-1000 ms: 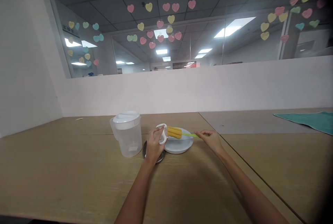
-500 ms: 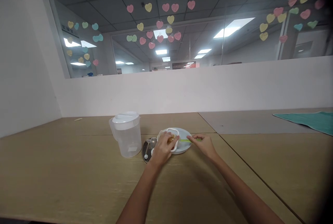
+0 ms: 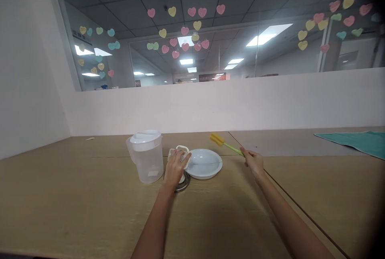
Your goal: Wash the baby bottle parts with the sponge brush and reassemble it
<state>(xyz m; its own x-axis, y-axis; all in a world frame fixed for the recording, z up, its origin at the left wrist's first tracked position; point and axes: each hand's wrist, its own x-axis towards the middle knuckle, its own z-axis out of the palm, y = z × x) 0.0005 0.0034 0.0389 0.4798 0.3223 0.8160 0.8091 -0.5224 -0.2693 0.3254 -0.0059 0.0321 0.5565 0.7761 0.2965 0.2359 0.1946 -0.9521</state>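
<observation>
My left hand [image 3: 175, 170] is wrapped round a clear bottle with white handles [image 3: 183, 148], held over a dark round metal dish [image 3: 182, 186]. A white part lies on the dish, mostly hidden by my hand. In my right hand [image 3: 253, 162] is the green handle of a brush [image 3: 217, 139] with a yellow sponge head, raised and pointing left. Between my hands sits a pale round bowl [image 3: 206, 164]; its inside shows a thin dark line.
A lidded translucent pitcher [image 3: 148, 158] stands left of the dish. A green cloth [image 3: 357, 140] lies at the far right. A small flat piece [image 3: 90, 139] rests at the back left, before a white wall [image 3: 180, 110].
The brush head has come out of the bottle as my right hand moved right and slightly up. My left hand has carried the bottle left, from over the bowl to over the dish.
</observation>
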